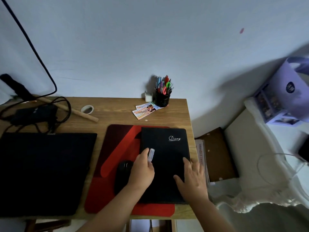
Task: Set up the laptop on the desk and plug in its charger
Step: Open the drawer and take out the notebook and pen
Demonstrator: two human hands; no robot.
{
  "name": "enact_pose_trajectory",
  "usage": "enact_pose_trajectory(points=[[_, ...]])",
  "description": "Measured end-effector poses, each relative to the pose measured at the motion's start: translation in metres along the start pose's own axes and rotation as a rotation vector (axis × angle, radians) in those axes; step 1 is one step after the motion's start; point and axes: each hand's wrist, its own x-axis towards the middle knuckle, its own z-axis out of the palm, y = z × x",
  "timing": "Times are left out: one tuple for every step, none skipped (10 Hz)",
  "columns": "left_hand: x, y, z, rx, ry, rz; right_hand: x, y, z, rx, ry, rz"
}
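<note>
My left hand [142, 171] pinches a small white stick [151, 155]; right hand [192, 180], fingers spread, presses the diary [167, 148] beside the closed laptop [45, 171].

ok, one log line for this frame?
laptop closed on desk | left hand holding small white object | right hand flat on diary | charger unplaced

laptop [45, 171] left of mousepad [117, 141]; diary [164, 163] and mouse [123, 173] on it
</note>
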Motion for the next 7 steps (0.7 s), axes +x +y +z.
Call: enact_pose_trajectory(points=[[0.010,0.007,0.012,0.143,0.063,0.132,0.003,-0.002,-0.002,-0.006,-0.025,-0.060],[0.015,0.006,0.023,0.322,0.076,0.169,0.002,0.003,-0.005,0.013,-0.047,-0.059],[0.016,-0.003,0.031,0.526,0.087,0.199,0.001,0.011,-0.010,0.023,-0.052,-0.050],[0.016,-0.008,0.031,0.524,0.096,0.168,0.001,0.017,-0.016,0.017,-0.029,-0.052],[0.018,-0.009,0.027,0.495,0.089,0.141,0.004,0.015,-0.023,0.027,-0.026,-0.049],[0.015,-0.010,0.028,0.482,0.062,0.126,0.005,0.011,-0.024,0.045,-0.044,-0.069],[0.020,-0.004,0.020,0.484,0.039,0.118,0.008,0.010,-0.029,0.053,-0.049,-0.091]])
